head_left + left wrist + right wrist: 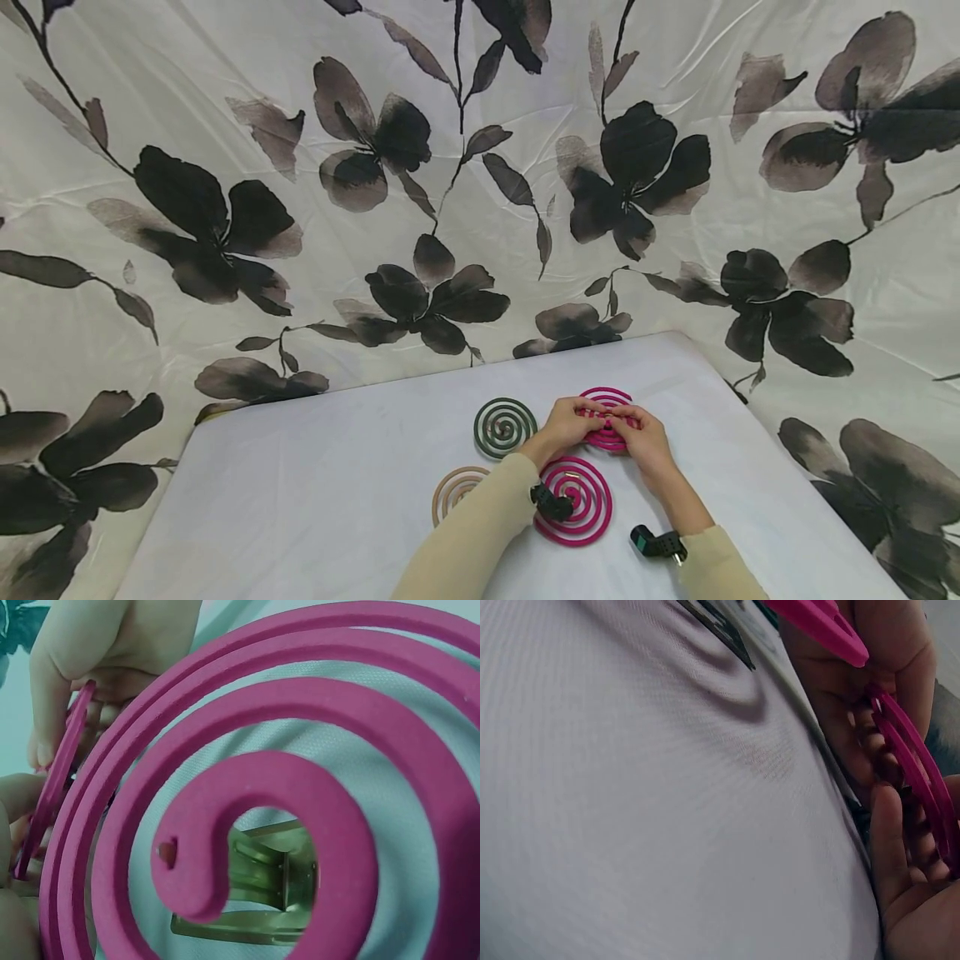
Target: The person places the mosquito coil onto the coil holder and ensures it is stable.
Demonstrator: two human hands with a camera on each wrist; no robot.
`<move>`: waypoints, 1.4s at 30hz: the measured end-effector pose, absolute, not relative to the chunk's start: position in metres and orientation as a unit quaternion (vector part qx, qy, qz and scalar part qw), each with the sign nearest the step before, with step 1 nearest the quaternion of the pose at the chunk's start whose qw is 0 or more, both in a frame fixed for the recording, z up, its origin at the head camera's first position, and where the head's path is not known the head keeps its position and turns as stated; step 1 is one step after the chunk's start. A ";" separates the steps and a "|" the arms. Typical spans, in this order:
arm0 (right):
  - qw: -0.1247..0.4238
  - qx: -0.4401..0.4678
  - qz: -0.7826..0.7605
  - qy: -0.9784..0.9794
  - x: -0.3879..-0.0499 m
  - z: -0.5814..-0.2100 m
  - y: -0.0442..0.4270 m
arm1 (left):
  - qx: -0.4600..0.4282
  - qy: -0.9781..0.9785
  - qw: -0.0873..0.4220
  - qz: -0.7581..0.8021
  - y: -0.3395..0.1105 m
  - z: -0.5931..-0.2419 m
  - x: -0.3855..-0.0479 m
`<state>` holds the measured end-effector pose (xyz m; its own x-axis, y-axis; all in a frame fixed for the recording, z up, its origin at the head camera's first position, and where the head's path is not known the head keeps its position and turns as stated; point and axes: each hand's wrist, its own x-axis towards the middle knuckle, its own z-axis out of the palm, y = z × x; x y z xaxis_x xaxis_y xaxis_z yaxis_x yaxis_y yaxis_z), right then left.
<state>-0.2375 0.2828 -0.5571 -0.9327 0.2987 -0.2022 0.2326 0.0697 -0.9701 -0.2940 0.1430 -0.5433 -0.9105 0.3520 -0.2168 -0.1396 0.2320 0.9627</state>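
Both hands hold a pink mosquito coil (606, 392) at the back right of the table, seen edge-on in the left wrist view. My left hand (564, 427) grips its left side, and my right hand (648, 443) grips its right side. The fingers cover much of its middle. Closer to me, a second pink mosquito coil (600, 508) sits raised on a folded metal stand (262, 874), apart from the hands. A green mosquito coil (505, 427) is left of the left hand. A tan mosquito coil (437, 492) is partly hidden by the left sleeve.
All of this is on a white-covered table (300, 492). Behind it hangs a pale cloth (517, 242) with dark flowers. Black wrist cameras are strapped to both wrists, the left one (551, 502) over the near pink coil.
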 end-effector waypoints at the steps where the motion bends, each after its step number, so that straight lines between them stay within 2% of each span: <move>1: 0.027 -0.186 0.656 -0.731 -0.237 -0.557 0.282 | 0.071 0.762 0.198 0.613 0.143 -0.544 -0.294; 9: 0.021 -0.206 0.651 -0.730 -0.238 -0.557 0.282 | 0.073 0.766 0.196 0.608 0.143 -0.544 -0.295; 42: 0.011 -0.180 0.663 -0.726 -0.236 -0.558 0.283 | 0.072 0.770 0.196 0.604 0.142 -0.544 -0.292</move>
<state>-0.2362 0.2832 -0.5585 -0.9346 0.2762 -0.2239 0.2482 0.0558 -0.9671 -0.2923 0.1419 -0.5439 -0.9131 0.3471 -0.2139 -0.1251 0.2608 0.9572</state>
